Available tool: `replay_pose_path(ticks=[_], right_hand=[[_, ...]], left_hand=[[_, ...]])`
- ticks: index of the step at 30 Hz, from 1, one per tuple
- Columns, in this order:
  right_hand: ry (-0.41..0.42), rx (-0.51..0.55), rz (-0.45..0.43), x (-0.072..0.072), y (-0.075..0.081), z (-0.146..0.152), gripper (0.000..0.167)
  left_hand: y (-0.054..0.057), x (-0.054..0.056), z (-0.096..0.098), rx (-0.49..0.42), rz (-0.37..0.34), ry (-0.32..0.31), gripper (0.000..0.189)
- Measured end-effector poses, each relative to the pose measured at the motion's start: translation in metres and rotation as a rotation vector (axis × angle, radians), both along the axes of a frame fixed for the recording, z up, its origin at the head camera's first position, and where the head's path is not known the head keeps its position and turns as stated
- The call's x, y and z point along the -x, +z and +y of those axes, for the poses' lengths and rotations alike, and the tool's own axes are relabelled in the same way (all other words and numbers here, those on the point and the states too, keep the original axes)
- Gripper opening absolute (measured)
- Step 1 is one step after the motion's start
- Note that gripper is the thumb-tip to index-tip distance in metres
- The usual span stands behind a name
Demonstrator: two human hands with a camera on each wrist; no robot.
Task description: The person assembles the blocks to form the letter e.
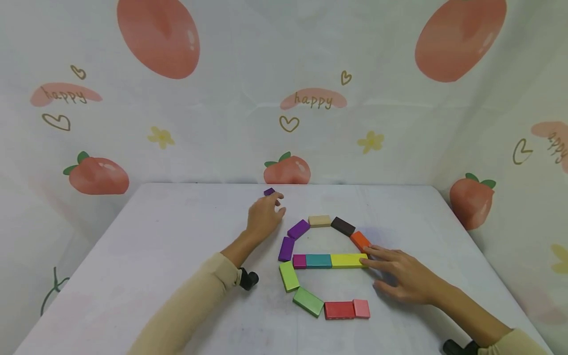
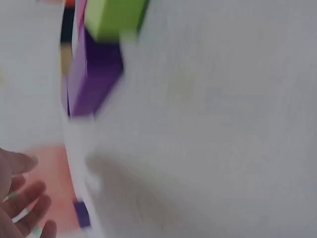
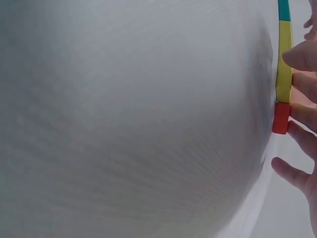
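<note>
My left hand (image 1: 263, 215) reaches to the back of the table, fingers loosely bent, close to a small purple block (image 1: 269, 191). In the left wrist view that small block (image 2: 81, 213) shows beyond the spread fingers. At the right, my right hand (image 1: 406, 276) rests its straight fingertips at the orange block (image 1: 360, 241) and on the end of the yellow block (image 1: 348, 261). A teal block (image 1: 318, 261) and a magenta block (image 1: 299, 261) continue the yellow one's row. Two purple blocks (image 1: 299, 229), a beige block (image 1: 319, 221) and a black block (image 1: 343, 226) curve above it.
Below the row lie a lime block (image 1: 289, 276), a green block (image 1: 308, 301), a red block (image 1: 339, 310) and a pink block (image 1: 361, 309). The white table (image 1: 177, 276) ends at a fruit-printed backdrop (image 1: 222, 123).
</note>
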State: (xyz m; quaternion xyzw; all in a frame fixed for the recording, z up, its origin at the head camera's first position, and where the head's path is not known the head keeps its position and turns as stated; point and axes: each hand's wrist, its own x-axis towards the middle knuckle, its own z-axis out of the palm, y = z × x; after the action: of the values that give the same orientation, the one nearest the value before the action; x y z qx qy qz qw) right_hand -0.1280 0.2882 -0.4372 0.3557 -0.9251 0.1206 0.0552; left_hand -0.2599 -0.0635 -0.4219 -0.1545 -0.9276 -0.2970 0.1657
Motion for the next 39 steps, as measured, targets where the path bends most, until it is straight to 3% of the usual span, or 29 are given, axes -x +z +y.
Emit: replay_pose_path(ticks=[3, 7, 14, 20, 30, 39], right_hand=[[-0.003, 0.002, -0.003, 0.000, 0.000, 0.000, 0.052], [-0.007, 0.005, 0.003, 0.000, -0.001, 0.000, 0.051], [-0.008, 0.021, 0.020, 0.000, -0.002, 0.000, 0.053], [-0.005, 0.017, 0.027, 0.001, -0.003, 0.000, 0.053], [-0.012, 0.009, 0.012, 0.001, -0.002, 0.000, 0.052], [-0.022, 0.006, 0.000, 0.002, -0.002, 0.001, 0.052]], left_hand=[[-0.002, 0.015, -0.013, -0.060, -0.048, 0.036, 0.027], [-0.006, 0.031, -0.024, -0.144, -0.131, 0.034, 0.033], [-0.011, 0.044, -0.036, -0.157, -0.222, 0.061, 0.047], [-0.013, 0.050, -0.042, -0.159, -0.230, 0.110, 0.051], [-0.014, 0.056, -0.039, -0.092, -0.313, 0.116, 0.048], [-0.017, 0.057, -0.035, -0.023, -0.314, 0.120, 0.040]])
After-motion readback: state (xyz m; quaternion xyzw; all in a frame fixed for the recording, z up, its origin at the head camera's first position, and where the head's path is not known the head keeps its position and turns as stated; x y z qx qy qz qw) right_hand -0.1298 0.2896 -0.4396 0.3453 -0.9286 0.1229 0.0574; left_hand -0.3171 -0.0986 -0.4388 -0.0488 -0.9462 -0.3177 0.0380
